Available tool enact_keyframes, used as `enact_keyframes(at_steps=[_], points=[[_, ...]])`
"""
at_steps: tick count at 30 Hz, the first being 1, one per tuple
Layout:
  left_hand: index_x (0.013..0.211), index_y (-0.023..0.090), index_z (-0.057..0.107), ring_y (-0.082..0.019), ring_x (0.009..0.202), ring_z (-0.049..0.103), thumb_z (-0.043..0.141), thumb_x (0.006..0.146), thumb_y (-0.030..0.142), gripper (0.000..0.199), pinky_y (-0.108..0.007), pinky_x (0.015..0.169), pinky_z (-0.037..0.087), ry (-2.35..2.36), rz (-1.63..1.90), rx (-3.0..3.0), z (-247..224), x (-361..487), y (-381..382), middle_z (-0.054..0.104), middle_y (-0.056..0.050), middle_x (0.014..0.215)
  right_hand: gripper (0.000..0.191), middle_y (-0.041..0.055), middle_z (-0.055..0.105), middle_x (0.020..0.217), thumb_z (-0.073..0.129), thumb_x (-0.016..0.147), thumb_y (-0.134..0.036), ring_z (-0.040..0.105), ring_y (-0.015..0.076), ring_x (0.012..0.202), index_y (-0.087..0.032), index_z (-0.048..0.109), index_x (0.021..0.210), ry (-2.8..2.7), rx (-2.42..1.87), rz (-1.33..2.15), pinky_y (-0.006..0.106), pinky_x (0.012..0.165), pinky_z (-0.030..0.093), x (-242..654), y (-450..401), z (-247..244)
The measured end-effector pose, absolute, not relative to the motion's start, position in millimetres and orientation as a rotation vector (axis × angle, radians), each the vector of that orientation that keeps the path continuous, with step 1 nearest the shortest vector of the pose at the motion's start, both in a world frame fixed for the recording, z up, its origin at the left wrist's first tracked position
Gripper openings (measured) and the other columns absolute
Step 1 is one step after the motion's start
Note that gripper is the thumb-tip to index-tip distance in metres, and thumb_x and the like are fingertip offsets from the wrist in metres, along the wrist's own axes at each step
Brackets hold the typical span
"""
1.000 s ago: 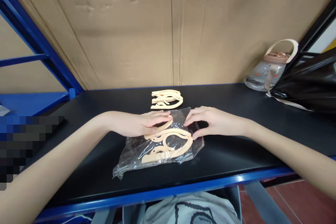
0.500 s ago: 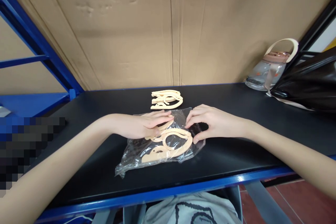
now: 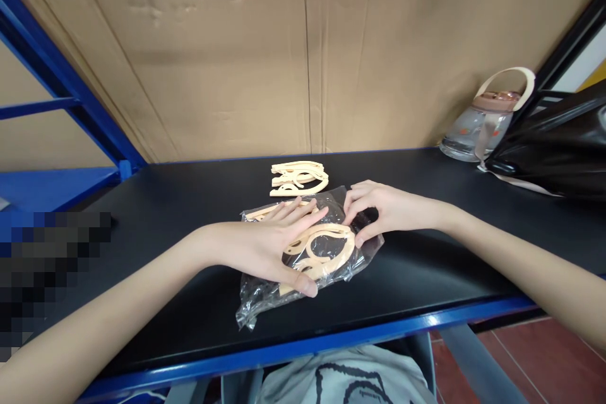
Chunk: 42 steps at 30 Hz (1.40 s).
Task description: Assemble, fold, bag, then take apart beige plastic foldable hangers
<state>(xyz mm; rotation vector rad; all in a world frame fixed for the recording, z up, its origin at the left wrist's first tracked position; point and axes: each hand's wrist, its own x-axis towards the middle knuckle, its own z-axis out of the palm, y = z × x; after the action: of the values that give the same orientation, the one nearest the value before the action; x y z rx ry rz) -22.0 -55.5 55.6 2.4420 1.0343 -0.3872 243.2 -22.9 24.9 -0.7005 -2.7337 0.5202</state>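
Observation:
A clear plastic bag (image 3: pixel 265 300) lies on the black tabletop, crinkled at its left end. Inside it are cream folding hangers (image 3: pixel 348 249), folded up. My left hand (image 3: pixel 269 249) rests flat over the bag with fingers and thumb spread, covering part of the hangers. At the bag's right edge, my right hand (image 3: pixel 379 211) grips the film with curled fingers and thumb. Just beyond the bag, a folded cream hanger (image 3: pixel 307 189) lies loose on the table, outside any wrapping.
The black table (image 3: pixel 189 322) has a blue front edge, and a cardboard wall (image 3: pixel 227 76) rises behind it. A clear bottle (image 3: pixel 473 129) with a cream handle stands at the back right beside a black bag (image 3: pixel 558 145). Blue metal framing (image 3: pixel 89 101) is on the left.
The bag has shifted right and turned slightly. My left hand has spread its fingers and come down over the bag's middle. My right hand has moved a little right, still at the bag's edge.

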Motion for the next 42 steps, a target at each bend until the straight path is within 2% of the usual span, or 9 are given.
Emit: enact_keyframes(at_steps=[4,9,15,22,25,28,32,37,42], points=[[0.150,0.025,-0.013,-0.040,0.142,-0.011,0.054,0.069,0.080,0.119,-0.060,0.114,0.009,1.042,-0.407,2.451,54,-20,-56,-0.015,-0.012,0.157,0.027,-0.0020,0.063,0.072,0.071,0.078,-0.048,0.057,0.0148,0.078,-0.022,0.074,0.086,-2.703,-0.697,0.532,0.032,0.084,0.036,234,-33,23],[0.150,0.024,-0.014,-0.039,0.142,-0.011,0.053,0.071,0.078,0.117,-0.059,0.114,0.009,0.981,-0.371,2.476,52,-22,-54,-0.014,-0.012,0.156,0.019,-0.0008,0.066,0.081,0.066,0.086,-0.037,0.058,0.0139,0.080,-0.022,0.074,0.095,-2.708,-0.669,0.706,0.029,0.083,0.040,228,-46,27],[0.150,0.025,-0.012,-0.039,0.142,-0.012,0.055,0.069,0.079,0.119,-0.059,0.114,0.010,1.029,-0.382,2.428,53,-22,-55,-0.015,-0.011,0.156,0.028,0.0027,0.067,0.097,0.051,0.096,-0.035,0.057,0.0160,0.095,-0.023,0.068,0.114,-2.782,-0.661,0.772,0.032,0.093,0.039,231,-48,33],[0.151,0.021,-0.013,-0.038,0.144,-0.003,0.051,0.075,0.076,0.113,-0.054,0.115,0.015,1.005,-0.321,2.466,53,-22,-56,-0.010,-0.013,0.158,0.029,0.0011,0.067,0.083,0.054,0.093,-0.041,0.060,0.0151,0.083,-0.025,0.070,0.111,-2.773,-0.674,0.827,0.029,0.081,0.044,233,-46,34],[0.152,0.023,-0.001,-0.029,0.145,0.014,0.040,0.088,0.066,0.088,-0.043,0.116,0.023,1.135,0.037,2.502,49,-20,-52,0.007,-0.009,0.160,0.026,0.0013,0.069,0.085,0.058,0.091,-0.040,0.061,0.0148,0.083,-0.024,0.074,0.104,-2.737,-0.676,0.807,0.028,0.081,0.044,235,-44,32],[0.146,0.021,0.028,-0.027,0.134,0.038,0.034,0.096,0.053,0.060,-0.042,0.110,0.032,1.355,0.394,2.670,44,-24,-39,0.037,-0.009,0.150,0.023,0.0016,0.069,0.085,0.064,0.088,-0.037,0.061,0.0148,0.083,-0.022,0.074,0.102,-2.734,-0.717,0.685,0.027,0.081,0.044,235,-43,32],[0.123,0.019,0.056,-0.029,0.113,0.052,0.034,0.096,0.039,0.040,-0.045,0.097,0.040,1.512,0.327,2.952,40,-38,-15,0.058,-0.011,0.125,0.034,0.0009,0.066,0.081,0.062,0.089,-0.036,0.060,0.0145,0.079,-0.024,0.065,0.121,-2.736,-0.777,0.694,0.026,0.075,0.045,233,-46,35],[0.128,0.023,0.053,-0.027,0.115,0.050,0.037,0.095,0.041,0.041,-0.043,0.099,0.040,1.420,0.252,2.984,39,-49,-5,0.056,-0.008,0.127,0.059,-0.0010,0.063,0.084,0.060,0.089,-0.034,0.059,0.0132,0.076,-0.029,0.039,0.144,-2.740,-0.838,0.764,0.024,0.071,0.045,233,-51,40],[0.143,0.018,0.035,-0.028,0.131,0.040,0.035,0.095,0.050,0.058,-0.043,0.108,0.033,1.418,0.369,2.903,32,-49,-4,0.038,-0.012,0.147,0.052,-0.0006,0.064,0.081,0.058,0.091,-0.032,0.059,0.0132,0.075,-0.025,0.045,0.140,-2.720,-0.760,0.742,0.025,0.072,0.046,232,-52,41]])
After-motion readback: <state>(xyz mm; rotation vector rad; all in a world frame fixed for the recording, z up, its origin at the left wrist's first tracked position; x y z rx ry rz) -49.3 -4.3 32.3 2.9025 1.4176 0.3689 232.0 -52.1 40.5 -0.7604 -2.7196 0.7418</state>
